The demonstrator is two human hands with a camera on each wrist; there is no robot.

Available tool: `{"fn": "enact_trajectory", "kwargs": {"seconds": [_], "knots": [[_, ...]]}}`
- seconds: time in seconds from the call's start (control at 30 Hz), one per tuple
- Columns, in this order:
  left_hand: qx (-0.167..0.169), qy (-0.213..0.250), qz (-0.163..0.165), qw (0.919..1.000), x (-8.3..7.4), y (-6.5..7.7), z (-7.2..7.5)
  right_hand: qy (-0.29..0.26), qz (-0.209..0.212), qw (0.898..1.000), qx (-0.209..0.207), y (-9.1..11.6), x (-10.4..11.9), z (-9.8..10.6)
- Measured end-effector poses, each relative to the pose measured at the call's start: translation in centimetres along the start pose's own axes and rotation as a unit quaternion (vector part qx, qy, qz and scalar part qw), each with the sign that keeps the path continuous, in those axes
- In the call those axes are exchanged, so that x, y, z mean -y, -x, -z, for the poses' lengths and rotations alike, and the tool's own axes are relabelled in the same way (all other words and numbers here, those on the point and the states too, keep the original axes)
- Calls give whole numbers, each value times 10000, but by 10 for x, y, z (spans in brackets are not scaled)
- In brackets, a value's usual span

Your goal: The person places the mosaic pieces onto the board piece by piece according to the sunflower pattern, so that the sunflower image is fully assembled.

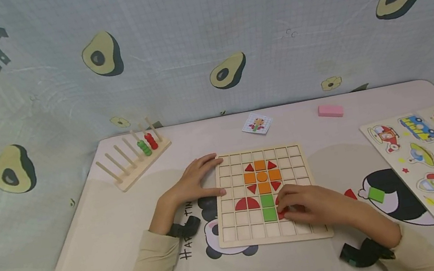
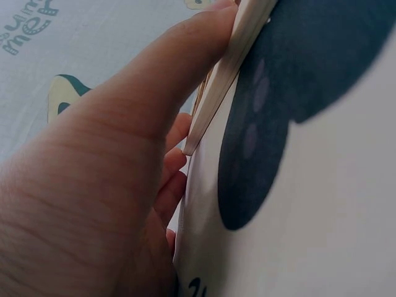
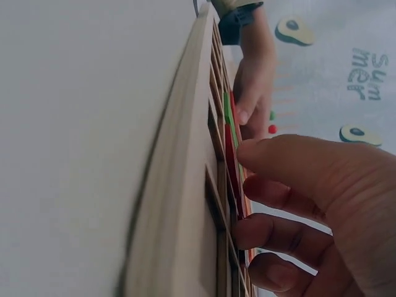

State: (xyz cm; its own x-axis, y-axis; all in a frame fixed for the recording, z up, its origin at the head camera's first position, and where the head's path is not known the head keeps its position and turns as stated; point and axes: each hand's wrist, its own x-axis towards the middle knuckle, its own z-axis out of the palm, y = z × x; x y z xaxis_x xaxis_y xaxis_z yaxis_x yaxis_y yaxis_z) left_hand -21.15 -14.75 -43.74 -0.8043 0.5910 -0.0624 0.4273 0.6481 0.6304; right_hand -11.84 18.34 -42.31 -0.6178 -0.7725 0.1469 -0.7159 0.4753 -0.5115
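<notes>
A square wooden grid board (image 1: 234,234) lies on the table, with orange squares around an orange circle (image 1: 261,176), small red triangles (image 1: 272,164) and two green squares (image 1: 269,214) in its cells. Red quarter-round pieces (image 1: 241,205) sit left of the upper green square. My left hand (image 1: 192,182) rests spread along the board's left edge, thumb and a fingertip touching it. Over the lower right cells, my right hand (image 1: 313,203) pinches a red piece (image 3: 231,154) beside the lower green square. Its fingers cover part of that piece and another red one.
On the right lie a loose green square (image 1: 376,195), a red piece (image 1: 350,194) and a vehicle puzzle board (image 1: 418,187). Behind are a pattern card (image 1: 257,124) and a pink eraser-like block (image 1: 330,111). A peg rack (image 1: 136,171) with green and red beads stands at left.
</notes>
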Motion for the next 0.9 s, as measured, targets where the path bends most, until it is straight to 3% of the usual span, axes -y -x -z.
{"fn": "enact_trajectory", "kwargs": {"seconds": [0.2, 0.4, 0.6, 0.9], "knots": [[5, -2, 37, 10000, 0, 0, 0, -95, -212, 9997, 4, 2, -2, 8], [6, 17, 65, 10000, 0, -1, 0, -345, -603, 9973, 251, 6, -3, 23], [-2, 6, 72, 10000, 0, -1, -1, -508, -699, 9951, 477, 13, -8, 39], [-32, -14, 28, 10000, 1, -1, -1, -409, -903, 9947, 285, 28, -20, 57]]}}
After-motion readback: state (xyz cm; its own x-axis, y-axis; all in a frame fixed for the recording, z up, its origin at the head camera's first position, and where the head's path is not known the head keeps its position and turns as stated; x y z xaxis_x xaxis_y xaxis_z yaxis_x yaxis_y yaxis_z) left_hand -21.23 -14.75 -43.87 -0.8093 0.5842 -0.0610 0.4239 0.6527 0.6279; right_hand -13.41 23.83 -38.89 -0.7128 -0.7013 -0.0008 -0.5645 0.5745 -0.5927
